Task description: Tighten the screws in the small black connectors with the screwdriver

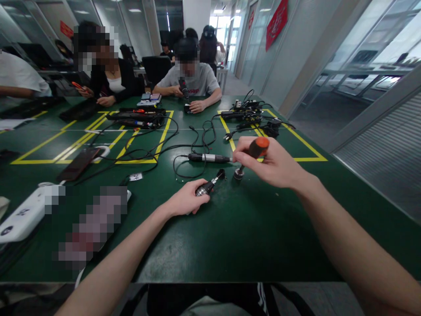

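Left hand: fingers closed around the body of a black tool. The tool's metal shaft and black end piece extend forward past the fingertips. Right hand: fingers wrapped around a screwdriver with an orange-and-black handle. Its shaft points downward, below the fingers, to a small round metal part on the tabletop; contact cannot be determined.

On the table, a phone is set behind a power strip at left. A corded tool is laid behind the left hand, left of the screwdriver in the right hand; farther back, a cable bundle is placed right of a tray.
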A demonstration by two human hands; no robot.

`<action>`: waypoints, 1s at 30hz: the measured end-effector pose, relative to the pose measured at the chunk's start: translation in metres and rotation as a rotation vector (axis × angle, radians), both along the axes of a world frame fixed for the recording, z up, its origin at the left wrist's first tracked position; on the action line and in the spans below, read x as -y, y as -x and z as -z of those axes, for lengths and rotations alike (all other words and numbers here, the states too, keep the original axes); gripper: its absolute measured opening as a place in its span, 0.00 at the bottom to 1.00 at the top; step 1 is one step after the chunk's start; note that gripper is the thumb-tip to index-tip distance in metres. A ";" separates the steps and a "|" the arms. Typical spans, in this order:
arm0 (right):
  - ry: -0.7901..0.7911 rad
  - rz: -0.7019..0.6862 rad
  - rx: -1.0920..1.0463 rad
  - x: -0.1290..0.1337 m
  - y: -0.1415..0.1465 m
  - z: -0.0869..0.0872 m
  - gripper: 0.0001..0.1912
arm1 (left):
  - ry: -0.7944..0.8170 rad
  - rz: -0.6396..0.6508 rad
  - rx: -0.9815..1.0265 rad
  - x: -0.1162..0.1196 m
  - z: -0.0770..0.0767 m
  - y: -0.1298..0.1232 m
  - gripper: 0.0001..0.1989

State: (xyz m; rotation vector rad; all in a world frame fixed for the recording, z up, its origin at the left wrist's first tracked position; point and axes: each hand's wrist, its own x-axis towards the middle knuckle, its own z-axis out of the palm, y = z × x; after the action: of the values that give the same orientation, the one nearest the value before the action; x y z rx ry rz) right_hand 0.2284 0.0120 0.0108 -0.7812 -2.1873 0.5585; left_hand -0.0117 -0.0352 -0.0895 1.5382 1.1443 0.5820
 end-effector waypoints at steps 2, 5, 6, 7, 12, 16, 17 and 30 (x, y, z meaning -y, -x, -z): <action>-0.045 0.029 -0.090 0.008 -0.006 0.019 0.22 | 0.005 0.002 -0.013 0.001 -0.001 0.000 0.14; -0.083 0.151 -0.381 0.020 -0.015 0.052 0.28 | 0.000 -0.011 -0.024 0.003 -0.004 -0.004 0.14; -0.065 0.201 -0.463 0.024 -0.017 0.062 0.27 | -0.005 -0.021 -0.025 0.004 -0.005 -0.005 0.14; -0.016 0.250 -0.541 0.026 -0.018 0.071 0.25 | -0.009 -0.035 -0.026 0.005 -0.005 -0.007 0.15; 0.106 0.265 -0.566 0.038 -0.013 0.096 0.14 | -0.040 -0.122 -0.012 0.008 0.000 -0.012 0.21; 0.021 0.211 -0.383 0.049 -0.006 0.098 0.09 | -0.084 -0.180 0.000 0.009 0.006 -0.015 0.23; -0.014 0.196 -0.374 0.052 -0.004 0.099 0.09 | -0.096 -0.192 0.000 0.010 0.007 -0.016 0.23; -0.026 0.003 -0.542 0.055 0.002 0.110 0.10 | -0.186 -0.229 -0.040 0.012 0.010 -0.018 0.21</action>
State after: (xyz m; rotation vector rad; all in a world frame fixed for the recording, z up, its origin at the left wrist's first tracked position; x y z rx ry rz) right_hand 0.2269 -0.0435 -0.0994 -0.5393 -1.6889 0.6515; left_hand 0.0067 -0.0469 -0.0994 1.5918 1.3377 0.8341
